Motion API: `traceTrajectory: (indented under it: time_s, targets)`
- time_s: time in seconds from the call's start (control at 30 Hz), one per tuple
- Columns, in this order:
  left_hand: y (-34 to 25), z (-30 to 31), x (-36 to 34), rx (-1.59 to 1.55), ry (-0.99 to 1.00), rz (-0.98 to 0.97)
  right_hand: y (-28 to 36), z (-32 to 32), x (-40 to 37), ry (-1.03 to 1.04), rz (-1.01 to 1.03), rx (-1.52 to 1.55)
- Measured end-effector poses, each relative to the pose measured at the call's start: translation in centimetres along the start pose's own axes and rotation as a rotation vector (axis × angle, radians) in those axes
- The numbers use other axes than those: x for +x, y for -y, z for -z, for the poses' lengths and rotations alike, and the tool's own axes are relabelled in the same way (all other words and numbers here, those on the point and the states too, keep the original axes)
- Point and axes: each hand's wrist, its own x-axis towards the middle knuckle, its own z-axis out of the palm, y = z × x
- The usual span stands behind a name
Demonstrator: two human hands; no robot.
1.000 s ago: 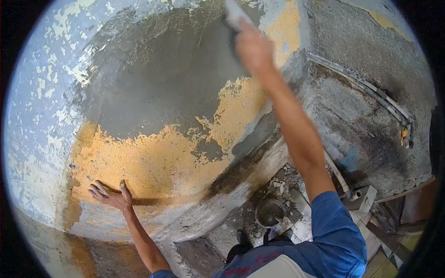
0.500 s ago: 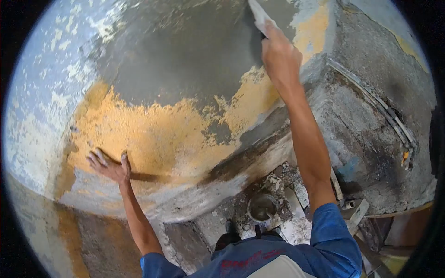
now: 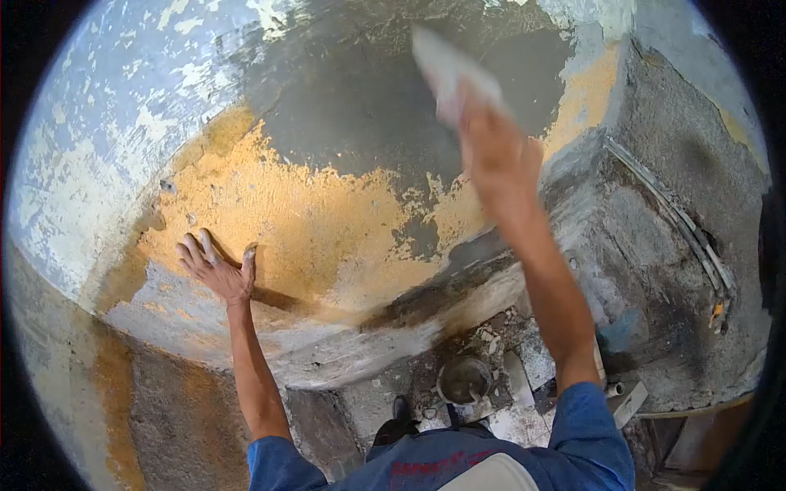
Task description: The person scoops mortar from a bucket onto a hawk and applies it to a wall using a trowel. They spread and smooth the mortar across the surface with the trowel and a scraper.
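Note:
My left hand (image 3: 219, 270) lies open against the wall, fingers spread on the lower left of the yellow painted patch (image 3: 303, 229). Pale residue coats its fingertips. In my right hand (image 3: 501, 159) is a trowel (image 3: 455, 69), its pale blade pointing up and left. Motion blurs both hand and blade. Behind the blade spreads a smooth area of wet-looking grey plaster (image 3: 352, 106), with a ragged lower edge over the yellow paint.
Below on the floor stands a bucket (image 3: 463, 380) of grey mix, amid rubble. Conduits (image 3: 671, 209) run down the rough wall at right. A short pipe (image 3: 614, 390) lies near my right elbow. Flaking blue-white paint (image 3: 106, 164) covers the wall at left.
My right hand has drawn the trowel lower and nearer to me, its blade now fully in view. The left hand stays spread on the wall. The whole view has shifted slightly.

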Motion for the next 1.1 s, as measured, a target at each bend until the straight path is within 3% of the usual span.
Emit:
traceTrajectory:
  time_s: [0.07, 0.17, 0.23, 0.33, 0.43, 0.53, 0.6, 0.67, 0.73, 0.77, 0.83, 0.97, 1.03, 1.1]
  targets:
    - [0.2, 0.1, -0.1, 0.011, 0.005, -0.004, 0.6, 1.0, 5.3, 0.002, -0.052, -0.109]
    - [0.3, -0.1, -0.1, 0.024, -0.004, -0.005, 2.7, -0.1, 7.7, -0.122, 0.109, -0.059]
    - [0.3, 0.0, -0.2, 0.016, 0.005, 0.002, 4.8, -3.3, 4.8, -0.11, 0.276, -0.115]
    - [0.2, 0.2, -0.1, 0.01, -0.005, -0.002, 8.2, -4.7, -5.9, 0.076, 0.403, -0.025]
    - [0.3, 0.2, -0.1, 0.004, -0.012, -0.011, 9.4, -1.2, -12.2, 0.272, 0.43, 0.164]
    - [0.1, 0.3, -0.1, -0.004, -0.01, 0.002, 6.8, 0.0, -8.1, 0.105, 0.316, 0.195]
    - [0.2, 0.5, -0.3, 0.007, -0.002, 0.003, 5.6, 1.9, -0.9, 0.114, 0.208, 0.0]
    - [0.2, 0.1, -0.2, -0.001, -0.016, 0.008, 5.8, 2.5, 5.5, 0.067, 0.061, 0.004]
    - [0.4, 0.1, -0.2, 0.002, -0.014, -0.001, 6.6, 0.6, 8.7, -0.124, 0.131, 0.08]
    - [0.4, 0.0, -0.3, -0.002, -0.019, -0.003, 8.2, -0.6, 8.4, -0.124, 0.134, 0.082]
    - [0.7, 0.1, -0.4, 0.001, -0.002, -0.002, 11.5, -4.7, 5.3, -0.232, 0.309, -0.113]
    - [0.6, 0.0, -0.2, -0.008, 0.004, 0.009, 15.1, -5.0, -10.7, 0.121, 0.464, 0.033]
    - [0.4, 0.0, -0.6, -0.042, 0.024, -0.002, 15.1, -3.8, -20.6, 0.351, 0.389, 0.2]
    - [0.8, -0.1, -0.7, -0.02, 0.033, 0.023, 13.1, -3.8, -31.6, 0.434, 0.219, 0.483]
